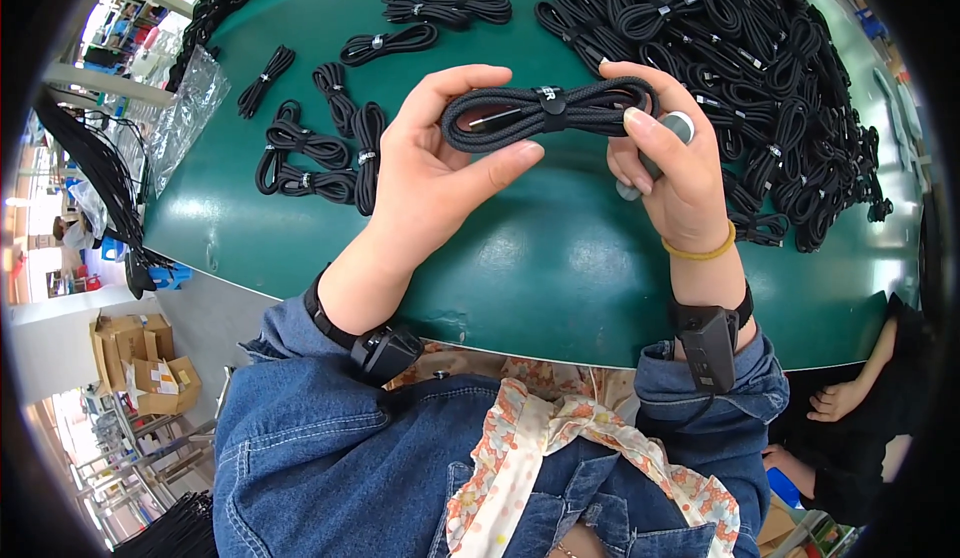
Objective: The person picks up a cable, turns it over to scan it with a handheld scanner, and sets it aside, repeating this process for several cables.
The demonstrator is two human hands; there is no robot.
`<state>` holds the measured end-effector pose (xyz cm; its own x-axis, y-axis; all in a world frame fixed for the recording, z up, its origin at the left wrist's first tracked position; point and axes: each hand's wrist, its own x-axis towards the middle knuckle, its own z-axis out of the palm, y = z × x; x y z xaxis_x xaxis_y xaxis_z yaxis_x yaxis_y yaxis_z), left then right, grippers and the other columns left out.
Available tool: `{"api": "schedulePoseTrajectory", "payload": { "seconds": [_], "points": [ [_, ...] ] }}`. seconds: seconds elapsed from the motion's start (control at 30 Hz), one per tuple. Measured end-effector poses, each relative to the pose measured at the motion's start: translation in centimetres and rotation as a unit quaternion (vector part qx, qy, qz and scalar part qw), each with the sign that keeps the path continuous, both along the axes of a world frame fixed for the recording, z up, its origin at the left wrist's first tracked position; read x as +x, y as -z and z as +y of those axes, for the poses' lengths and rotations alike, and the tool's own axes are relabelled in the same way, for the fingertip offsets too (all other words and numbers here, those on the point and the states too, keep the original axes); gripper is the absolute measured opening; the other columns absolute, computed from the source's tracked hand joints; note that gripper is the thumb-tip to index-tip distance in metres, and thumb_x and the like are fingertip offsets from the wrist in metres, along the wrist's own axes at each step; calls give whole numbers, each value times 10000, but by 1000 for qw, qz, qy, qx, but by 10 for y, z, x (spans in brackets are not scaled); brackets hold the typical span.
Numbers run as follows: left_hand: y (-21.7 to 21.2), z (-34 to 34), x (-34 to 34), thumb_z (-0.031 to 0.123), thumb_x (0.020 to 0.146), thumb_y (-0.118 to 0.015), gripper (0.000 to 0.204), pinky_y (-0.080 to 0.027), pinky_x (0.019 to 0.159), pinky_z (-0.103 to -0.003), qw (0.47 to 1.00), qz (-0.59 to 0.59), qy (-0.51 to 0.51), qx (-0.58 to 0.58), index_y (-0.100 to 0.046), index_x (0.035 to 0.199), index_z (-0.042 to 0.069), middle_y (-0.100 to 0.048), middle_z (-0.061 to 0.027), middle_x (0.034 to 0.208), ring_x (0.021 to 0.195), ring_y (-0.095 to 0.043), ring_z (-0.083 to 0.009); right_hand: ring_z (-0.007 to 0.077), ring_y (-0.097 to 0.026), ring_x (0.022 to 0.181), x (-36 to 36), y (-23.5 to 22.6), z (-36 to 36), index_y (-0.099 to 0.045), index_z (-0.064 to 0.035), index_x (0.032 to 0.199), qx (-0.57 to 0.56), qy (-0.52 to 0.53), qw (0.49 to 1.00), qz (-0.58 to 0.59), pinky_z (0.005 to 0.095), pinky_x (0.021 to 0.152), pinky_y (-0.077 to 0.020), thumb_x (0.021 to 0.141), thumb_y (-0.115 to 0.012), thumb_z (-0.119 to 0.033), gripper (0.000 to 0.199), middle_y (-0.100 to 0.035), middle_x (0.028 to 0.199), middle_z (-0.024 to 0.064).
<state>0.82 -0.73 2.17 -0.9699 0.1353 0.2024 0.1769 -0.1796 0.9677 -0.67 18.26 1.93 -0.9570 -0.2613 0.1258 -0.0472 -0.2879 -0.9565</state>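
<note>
Between my two hands, above the green table, is a coiled black braided cable [590, 116] with a strap round its middle. My left hand [440, 148] curls round the coil's left end, thumb below and fingers above. At the other end my right hand [670, 153] pinches the coil between thumb and forefinger. A grey-green cylinder with a pale end [680, 130] is also tucked in my right palm; its kind cannot be made out. A metal-tipped plug [492, 120] shows inside the coil near my left fingers.
A large heap of coiled black cables [740, 58] covers the green table's [540, 278] far right. Several more coils [305, 145] lie at the left, near clear plastic film [190, 108]. Loose black cables [95, 168] hang past the left edge. Another person's hand [838, 400] is at lower right.
</note>
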Motion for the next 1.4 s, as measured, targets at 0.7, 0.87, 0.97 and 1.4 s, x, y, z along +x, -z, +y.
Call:
{"api": "schedulePoseTrajectory", "payload": {
  "seconds": [0.7, 0.87, 0.97, 1.4],
  "points": [
    [16, -43, -55, 263, 814, -526, 431, -350, 910, -346, 973, -22, -180, -140, -442, 1150, 7, -499, -94, 1093, 1057, -453, -189, 27, -324, 400, -4, 1, 4, -538, -11, 978, 253, -130, 955, -87, 159, 396, -257, 809, -517, -188, 246, -511, 607, 33],
    [54, -74, -85, 270, 758, -559, 497, -337, 922, -385, 801, 168, -224, -528, -441, 1173, 23, -482, -123, 1134, 1051, -463, -262, 30, -307, 400, -5, -5, 8, -537, -34, 1019, 45, -39, 993, -105, 168, 410, -268, 829, -480, -183, 249, -576, 727, 82],
    [57, -69, -85, 272, 708, -584, 545, -322, 931, -410, 699, 191, -228, -650, -446, 1191, 59, -459, -140, 1167, 1053, -457, -298, 37, -329, 405, -8, -6, 13, -491, -43, 1062, -320, 87, 941, -64, 184, 428, -309, 821, -501, -162, 269, -601, 856, 156],
    [15, -22, -38, 90, 706, -588, 152, -447, 684, -299, 853, 120, -31, -506, -596, 846, 31, -512, -68, 868, 724, -558, -190, 28, -322, 419, -8, 8, 5, -469, -14, 1115, -50, 129, 985, -108, 176, 426, -289, 836, -476, -152, 311, -587, 949, 114]
  ]
}}
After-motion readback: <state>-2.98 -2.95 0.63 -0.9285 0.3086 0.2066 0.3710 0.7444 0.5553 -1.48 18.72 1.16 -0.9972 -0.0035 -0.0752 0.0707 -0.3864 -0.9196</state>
